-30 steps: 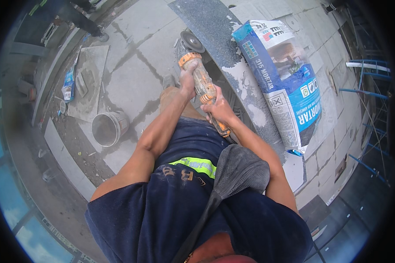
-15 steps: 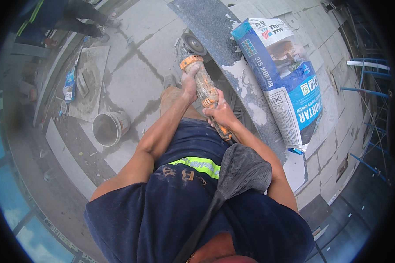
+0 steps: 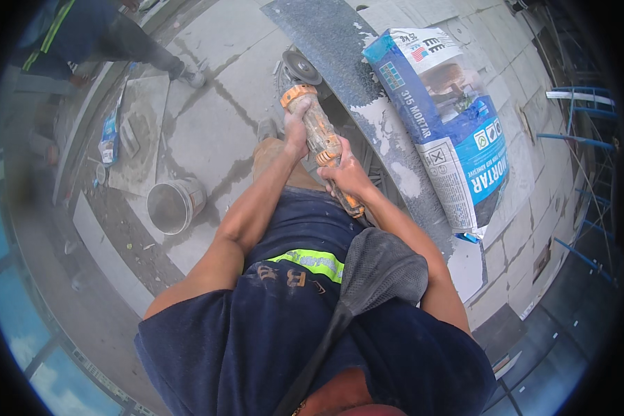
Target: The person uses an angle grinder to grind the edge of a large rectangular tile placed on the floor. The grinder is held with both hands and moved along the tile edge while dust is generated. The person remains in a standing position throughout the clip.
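Observation:
An angle grinder (image 3: pixel 320 135), dusty with orange parts, is held in both hands. Near its head, my left hand (image 3: pixel 297 127) is closed around the body just behind the orange collar. My right hand (image 3: pixel 348 172) grips the rear of the body, close to where the cord leaves it. The grinder's round disc (image 3: pixel 301 68) is at the left edge of a long grey stone slab (image 3: pixel 336 52); whether it touches the slab I cannot tell. A mortar bag (image 3: pixel 440 128), blue and white, lies on the slab's right side.
A whitish bucket (image 3: pixel 177 206) stands on the paving at left. Beyond it are a dusty board (image 3: pixel 140 132) and a small blue bag (image 3: pixel 109 144). A co-worker's leg (image 3: pixel 152 55) shows at upper left. Blue metal frames (image 3: pixel 577 142) stand at far right.
The co-worker at upper left has stepped rightward, a foot now farther onto the paving. My grinder has shifted very slightly left; both hands keep their grip.

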Available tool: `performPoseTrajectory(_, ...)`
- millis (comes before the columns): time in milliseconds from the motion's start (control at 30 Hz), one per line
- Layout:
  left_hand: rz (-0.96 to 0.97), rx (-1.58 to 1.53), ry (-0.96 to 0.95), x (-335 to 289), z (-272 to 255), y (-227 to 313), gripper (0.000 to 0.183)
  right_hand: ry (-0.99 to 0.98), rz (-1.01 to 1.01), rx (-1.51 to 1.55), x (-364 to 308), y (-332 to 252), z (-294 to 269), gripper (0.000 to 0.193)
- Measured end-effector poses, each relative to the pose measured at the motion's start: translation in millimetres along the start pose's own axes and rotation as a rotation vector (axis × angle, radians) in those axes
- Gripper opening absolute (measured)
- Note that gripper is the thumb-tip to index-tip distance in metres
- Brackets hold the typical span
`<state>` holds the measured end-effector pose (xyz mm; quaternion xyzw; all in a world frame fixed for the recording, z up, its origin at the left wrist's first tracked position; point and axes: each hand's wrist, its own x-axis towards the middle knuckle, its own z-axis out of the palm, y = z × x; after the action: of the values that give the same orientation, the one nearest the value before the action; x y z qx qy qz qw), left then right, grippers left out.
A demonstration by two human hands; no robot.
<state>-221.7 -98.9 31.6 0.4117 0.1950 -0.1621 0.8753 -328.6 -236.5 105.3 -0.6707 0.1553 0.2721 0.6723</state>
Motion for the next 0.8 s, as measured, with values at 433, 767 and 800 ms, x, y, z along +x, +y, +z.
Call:
performPoseTrajectory(433, -0.028, -0.02, -0.006, 20, -4, 8, 0.051, 0.015, 0.038, -0.095, 12, -22, 3, 0.09)
performPoseTrajectory(767, 0.004, -0.006, 0.005, -9, 3, -5, 0.049, 0.01, 0.002, -0.021, -5, 5, -1, 0.094)
performPoseTrajectory(800, 0.014, -0.006, 0.01, -9, 1, -8, 0.049, 0.007, 0.037, -0.034, -8, 3, -2, 0.093)
